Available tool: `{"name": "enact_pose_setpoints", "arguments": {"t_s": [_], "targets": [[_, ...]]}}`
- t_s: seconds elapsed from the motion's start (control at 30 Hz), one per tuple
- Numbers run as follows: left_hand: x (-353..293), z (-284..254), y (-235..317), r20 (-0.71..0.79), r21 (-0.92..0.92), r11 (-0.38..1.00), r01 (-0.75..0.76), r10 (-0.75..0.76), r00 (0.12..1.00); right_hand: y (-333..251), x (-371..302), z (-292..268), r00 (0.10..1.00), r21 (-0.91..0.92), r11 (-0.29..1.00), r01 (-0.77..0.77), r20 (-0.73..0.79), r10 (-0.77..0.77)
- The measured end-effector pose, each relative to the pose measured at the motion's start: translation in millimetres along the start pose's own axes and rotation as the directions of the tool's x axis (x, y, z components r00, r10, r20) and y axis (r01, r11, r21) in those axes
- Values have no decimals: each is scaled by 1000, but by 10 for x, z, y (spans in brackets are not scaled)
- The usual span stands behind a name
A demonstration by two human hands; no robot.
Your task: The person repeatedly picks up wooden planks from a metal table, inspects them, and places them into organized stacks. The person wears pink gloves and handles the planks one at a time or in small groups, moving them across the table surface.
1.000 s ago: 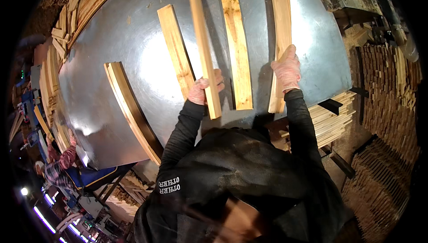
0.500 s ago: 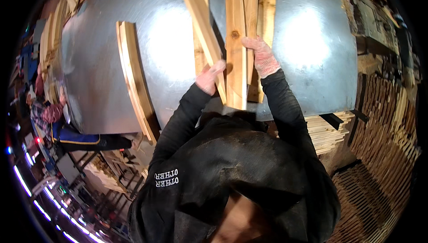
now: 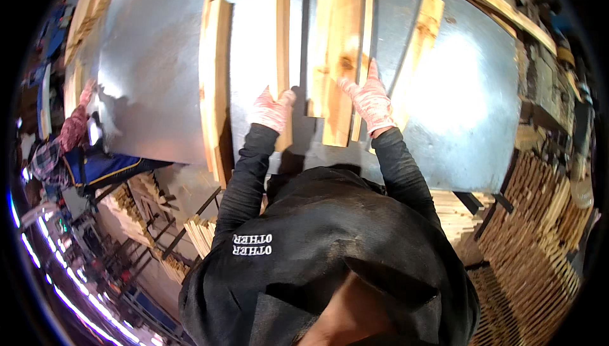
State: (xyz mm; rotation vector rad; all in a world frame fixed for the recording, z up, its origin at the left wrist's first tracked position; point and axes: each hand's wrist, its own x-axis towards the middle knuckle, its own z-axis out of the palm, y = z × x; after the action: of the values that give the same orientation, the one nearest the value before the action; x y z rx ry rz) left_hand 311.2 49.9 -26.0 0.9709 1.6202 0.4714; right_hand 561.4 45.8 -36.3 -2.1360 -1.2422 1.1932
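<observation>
My left hand (image 3: 271,111), in a pink-and-white knit glove, grips a long wooden strip (image 3: 281,41) near its close end. The strip points straight away from me on the metal tabletop (image 3: 158,105). My right hand (image 3: 369,99), gloved alike, has thumb and forefinger spread; its other fingers are partly hidden. Its thumb touches a knotted board (image 3: 342,111), and a narrow strip (image 3: 367,16) passes between thumb and forefinger. Against the knotted board's left side lies a shorter board (image 3: 321,35). Right of that hand, another board (image 3: 422,38) lies slanted and apart.
Left of my left hand lies a pair of strips (image 3: 216,86), overhanging the near edge. A co-worker (image 3: 70,136) stands at the table's left end by more boards (image 3: 92,9). Stacked slats (image 3: 533,232) fill the right side. A long strip (image 3: 488,6) runs along the far right edge.
The strip in my left hand has swung from slanted to straight and moved away from the middle boards. The board beyond my right hand has shifted right and now slants. My right thumb and forefinger have spread.
</observation>
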Motion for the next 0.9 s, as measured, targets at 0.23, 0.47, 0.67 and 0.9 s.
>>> {"name": "enact_pose_setpoints", "arguments": {"t_s": [0.23, 0.47, 0.67, 0.9], "targets": [[76, -2541, -260, -520, 571, 809, 136, 228, 823, -750, -314, 270, 999, -407, 913, 26, -27, -40], [67, -2353, -148, -505, 848, 474, 237, 587, 633, -272, -157, 369, 990, -342, 940, 1, -134, -50], [-131, 309, 376, -52, 649, 615, -449, 624, 780, 402, -114, -332, 988, 836, 537, -117, 151, -21], [-7, 759, 375, 63, 718, 584, -380, 488, 870, 119, -309, -453, 990, 352, 930, -103, 127, 62]]}}
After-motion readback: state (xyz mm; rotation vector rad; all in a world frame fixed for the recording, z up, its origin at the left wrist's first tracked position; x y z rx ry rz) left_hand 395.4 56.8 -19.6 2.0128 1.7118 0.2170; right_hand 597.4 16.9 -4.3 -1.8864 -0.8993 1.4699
